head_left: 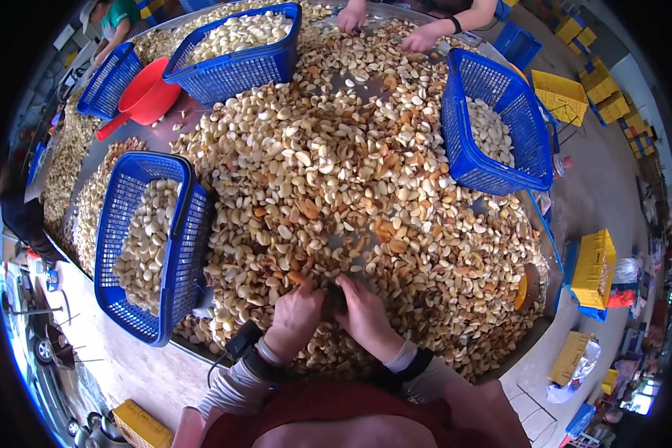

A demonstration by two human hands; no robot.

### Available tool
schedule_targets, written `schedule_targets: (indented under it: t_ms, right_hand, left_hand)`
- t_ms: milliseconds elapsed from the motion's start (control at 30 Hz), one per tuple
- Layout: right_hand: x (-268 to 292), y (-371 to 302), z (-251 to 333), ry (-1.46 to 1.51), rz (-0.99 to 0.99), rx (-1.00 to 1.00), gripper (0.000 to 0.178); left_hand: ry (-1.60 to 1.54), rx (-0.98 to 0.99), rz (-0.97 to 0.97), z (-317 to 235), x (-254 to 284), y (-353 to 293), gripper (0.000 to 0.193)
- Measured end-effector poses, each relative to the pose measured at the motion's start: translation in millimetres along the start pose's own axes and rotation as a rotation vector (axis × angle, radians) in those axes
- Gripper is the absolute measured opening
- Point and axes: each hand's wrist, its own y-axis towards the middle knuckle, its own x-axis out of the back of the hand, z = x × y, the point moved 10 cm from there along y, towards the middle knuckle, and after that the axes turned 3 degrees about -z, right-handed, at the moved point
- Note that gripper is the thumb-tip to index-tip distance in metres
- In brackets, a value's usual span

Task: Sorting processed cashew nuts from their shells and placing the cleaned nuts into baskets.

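My left hand (297,317) and my right hand (367,315) meet low over a large heap of small cream and orange-brown pieces (313,172), whose kind I cannot make out. Fingers on both hands are curled in. Between them is something dark (337,300), partly covered by the fingers, too small to name. To the left of my hands stands a blue plastic basket (183,246) part filled with pale pieces (148,246). Another blue basket (534,142), also with pale pieces in it, sits at the right.
A third blue basket (235,78) full of pale pieces and a red scoop (148,91) lie farther back. Across the table, another person's hands (422,37) work in the heap. Yellow crates (595,269) stand on the floor at the right.
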Motion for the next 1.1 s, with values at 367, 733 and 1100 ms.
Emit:
schedule_targets:
  t_ms: [367, 733, 1100]
  right_hand:
    - [6, -2, -17, -0.055, -0.01, -0.082, 0.057]
    - [45, 8, 45, 0.29, -0.026, 0.219, 0.065]
    - [1, -13, -13, 1.138, 0.263, -0.505, 0.051]
  left_hand:
    - [-2.075, 0.679, 0.345, 13, -8, -13, 0.005]
    - [-2.102, 0.967, 0.131, 11, -23, -23, 0.017]
    - [-2.344, 0.796, 0.231, -22, -16, -26, 0.014]
